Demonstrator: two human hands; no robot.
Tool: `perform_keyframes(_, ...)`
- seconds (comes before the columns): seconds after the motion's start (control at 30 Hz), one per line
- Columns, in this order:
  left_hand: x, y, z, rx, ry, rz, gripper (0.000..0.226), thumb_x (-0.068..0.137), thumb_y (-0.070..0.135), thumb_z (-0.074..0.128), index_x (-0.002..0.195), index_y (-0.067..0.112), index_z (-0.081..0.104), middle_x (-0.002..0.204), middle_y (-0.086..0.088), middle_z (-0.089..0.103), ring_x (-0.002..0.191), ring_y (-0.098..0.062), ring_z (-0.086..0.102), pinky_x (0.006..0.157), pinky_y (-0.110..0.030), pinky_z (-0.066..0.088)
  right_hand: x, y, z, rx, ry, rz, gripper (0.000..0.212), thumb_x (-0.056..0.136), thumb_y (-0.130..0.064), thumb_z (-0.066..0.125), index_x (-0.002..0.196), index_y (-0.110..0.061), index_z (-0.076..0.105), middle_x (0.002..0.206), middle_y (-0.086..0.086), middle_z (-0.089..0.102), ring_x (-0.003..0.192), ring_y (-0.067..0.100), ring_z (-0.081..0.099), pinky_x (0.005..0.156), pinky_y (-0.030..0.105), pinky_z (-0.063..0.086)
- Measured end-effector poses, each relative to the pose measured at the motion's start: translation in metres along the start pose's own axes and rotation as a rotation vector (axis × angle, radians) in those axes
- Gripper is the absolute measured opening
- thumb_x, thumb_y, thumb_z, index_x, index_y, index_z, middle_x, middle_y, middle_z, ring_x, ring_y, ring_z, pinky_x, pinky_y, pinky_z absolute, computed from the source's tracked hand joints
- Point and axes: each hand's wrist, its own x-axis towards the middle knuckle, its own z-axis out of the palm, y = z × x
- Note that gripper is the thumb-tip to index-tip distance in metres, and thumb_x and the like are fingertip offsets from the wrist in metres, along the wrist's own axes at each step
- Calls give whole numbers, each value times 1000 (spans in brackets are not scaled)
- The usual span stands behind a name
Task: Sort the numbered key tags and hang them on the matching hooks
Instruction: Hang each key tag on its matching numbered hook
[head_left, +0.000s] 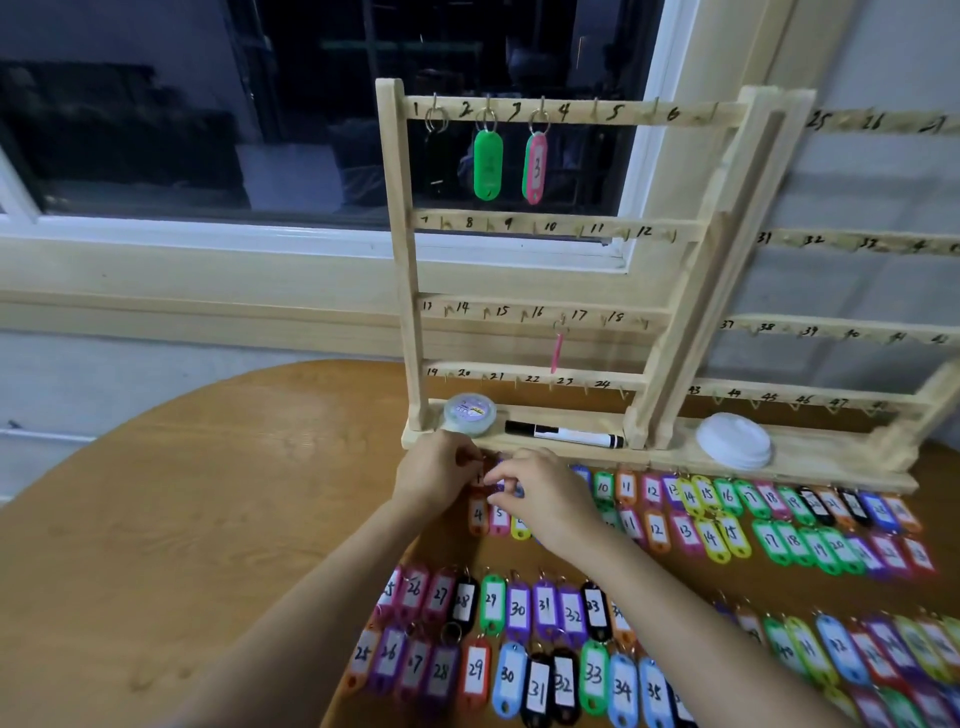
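A wooden key rack (400, 270) with numbered hooks stands on the table. On its top rail hang a black tag (435, 161), a green tag (488, 165) and a pink tag marked 3 (535, 167). A thin pink tag (557, 352) hangs near hook 17. Rows of coloured numbered tags (691, 512) lie in front of the rack. My left hand (436, 475) and my right hand (540, 493) meet at the left end of the top row, pinching small tags (488, 480) between the fingertips; the tags there are partly hidden. An orange tag marked 4 (478, 515) lies just below.
A second rack (852, 327) adjoins on the right. On the rack base sit a round tub (469, 414), a black-and-white marker (563, 434) and a white lid (733, 440). More tags numbered from 25 upward (519, 639) lie near me. A dark window is behind.
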Motion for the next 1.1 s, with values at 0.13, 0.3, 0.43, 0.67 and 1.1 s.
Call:
perform_keyframes(0.13,-1,-4,-1,-22,18,-5,6,81,22,70,85,22,74,87,4,71,85,-16,63,73,-36,54,4,-4,1,-160,-34,-57,23,89,-35,65,111,-31,70,104,-9,61,107,13,46,75,27,38)
perform_keyframes(0.3,-2,-9,-3,-33,34,10,6,82,21,69,85,21,74,86,5,71,82,-15,63,75,-37,54,5,-3,4,-225,-34,-57,18,91,-38,60,103,-31,73,104,-10,62,110,14,46,81,30,46)
perform_keyframes(0.43,-4,-12,-9,-77,42,-12,7,84,20,69,87,20,75,87,4,71,83,-13,62,76,-35,54,4,-6,3,-155,22,-25,18,92,-35,59,99,-29,74,103,-11,63,109,13,47,79,29,45)
perform_keyframes(0.67,-9,-3,-35,-104,60,-25,8,82,17,71,85,14,78,79,3,71,71,-7,59,66,-20,44,1,-11,-19,-55,52,33,16,90,-29,60,83,-26,74,90,-12,62,101,13,51,68,31,45)
perform_keyframes(1.1,-18,82,-119,-402,-35,17,9,84,11,71,80,3,76,71,-6,72,54,-6,58,52,-21,45,-6,-33,-128,132,273,99,6,84,-34,70,80,-32,75,79,-20,70,79,2,63,72,29,53)
